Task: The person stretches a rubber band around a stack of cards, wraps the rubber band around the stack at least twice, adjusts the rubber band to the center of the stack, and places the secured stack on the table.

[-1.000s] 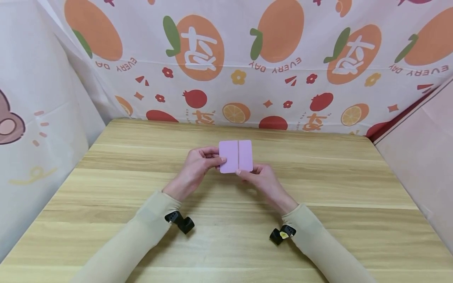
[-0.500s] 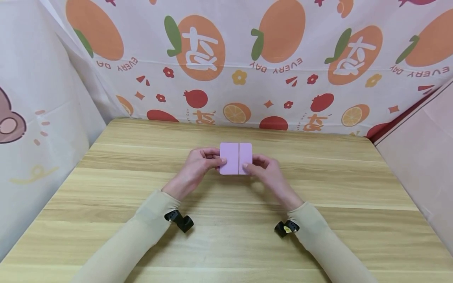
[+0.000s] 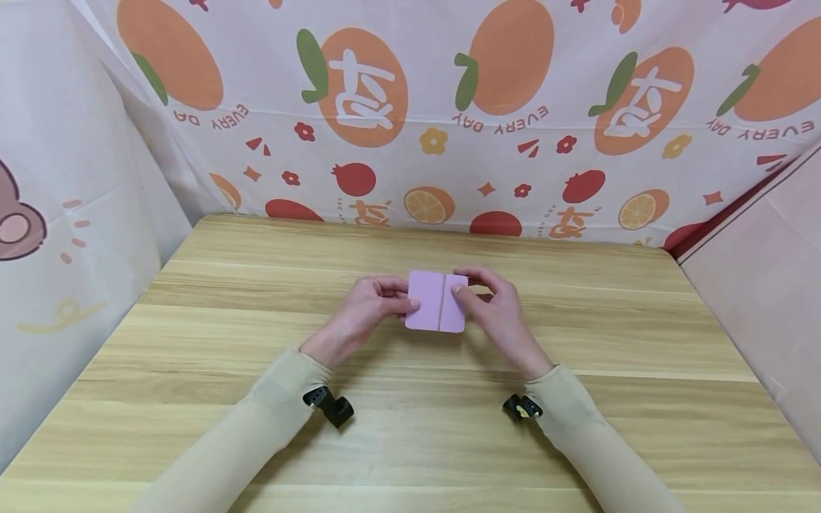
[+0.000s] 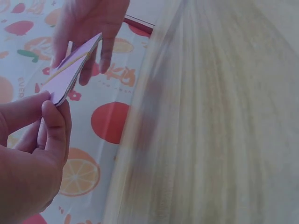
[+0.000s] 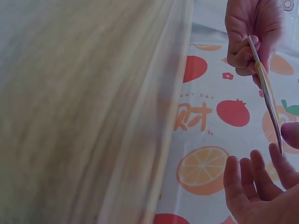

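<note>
A thin stack of square lilac cards [image 3: 425, 301] with rounded corners is held up over the table. Round it runs a tan rubber band [image 3: 442, 302], right of its middle in the head view. My left hand [image 3: 360, 313] pinches the left edge, thumb in front and fingers curled behind. At the right edge, my right hand [image 3: 503, 313] pinches the stack between thumb and index finger. The other right fingers [image 5: 247, 179] stand away from the cards in the right wrist view. Edge on, the stack [image 5: 267, 95] shows several thin layers.
Beneath the hands lies a wood-grain table [image 3: 410, 427]. A fruit-print cloth [image 3: 256, 157] hangs behind its far edge, and pale cloth [image 3: 83, 235] hangs at the left. Both sleeved wrists carry small black cameras [image 3: 330, 406].
The stack has come slightly nearer and to the right, tilting a little. My right hand has shifted from the bottom edge up to the right edge. My left hand keeps its pinch.
</note>
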`<state>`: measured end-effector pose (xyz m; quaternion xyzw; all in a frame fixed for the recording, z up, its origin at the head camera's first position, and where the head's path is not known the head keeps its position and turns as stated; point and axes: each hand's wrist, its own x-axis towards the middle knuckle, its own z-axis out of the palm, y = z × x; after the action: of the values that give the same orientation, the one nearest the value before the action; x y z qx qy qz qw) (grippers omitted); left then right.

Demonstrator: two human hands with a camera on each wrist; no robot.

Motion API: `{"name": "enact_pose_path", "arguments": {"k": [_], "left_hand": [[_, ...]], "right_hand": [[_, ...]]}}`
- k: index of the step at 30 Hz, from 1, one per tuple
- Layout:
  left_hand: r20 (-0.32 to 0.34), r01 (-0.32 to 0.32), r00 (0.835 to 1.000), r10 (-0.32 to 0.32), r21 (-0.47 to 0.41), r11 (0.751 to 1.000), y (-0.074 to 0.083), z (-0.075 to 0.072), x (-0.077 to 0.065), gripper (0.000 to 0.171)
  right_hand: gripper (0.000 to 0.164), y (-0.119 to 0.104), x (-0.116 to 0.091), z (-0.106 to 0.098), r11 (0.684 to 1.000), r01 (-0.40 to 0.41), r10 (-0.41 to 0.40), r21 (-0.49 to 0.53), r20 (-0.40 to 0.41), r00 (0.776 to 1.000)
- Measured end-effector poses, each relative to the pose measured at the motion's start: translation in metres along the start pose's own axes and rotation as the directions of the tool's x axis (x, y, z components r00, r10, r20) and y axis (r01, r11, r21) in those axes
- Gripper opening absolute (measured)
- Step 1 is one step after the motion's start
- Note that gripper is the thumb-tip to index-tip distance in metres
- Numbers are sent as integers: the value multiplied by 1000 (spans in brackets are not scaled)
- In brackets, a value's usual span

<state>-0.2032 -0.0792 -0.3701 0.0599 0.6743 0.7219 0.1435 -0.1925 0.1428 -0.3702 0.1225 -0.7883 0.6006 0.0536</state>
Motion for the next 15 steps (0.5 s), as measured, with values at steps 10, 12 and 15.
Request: {"name": "enact_pose_path", "arguments": {"k": [10,12,15], "left_hand": [[50,2,999,-4,43,999,-4,5,0,23],[57,5,998,-8,59,998,-4,5,0,22],[66,2,998,-8,78,997,-5,5,0,19]], "right_hand": [[15,2,0,-1,999,45,-45,-15,-6,999],[14,2,0,-2,999,43,-43,-15,6,999],[13,0,0,-2,1000,22,-21,-18,31,999]]}}
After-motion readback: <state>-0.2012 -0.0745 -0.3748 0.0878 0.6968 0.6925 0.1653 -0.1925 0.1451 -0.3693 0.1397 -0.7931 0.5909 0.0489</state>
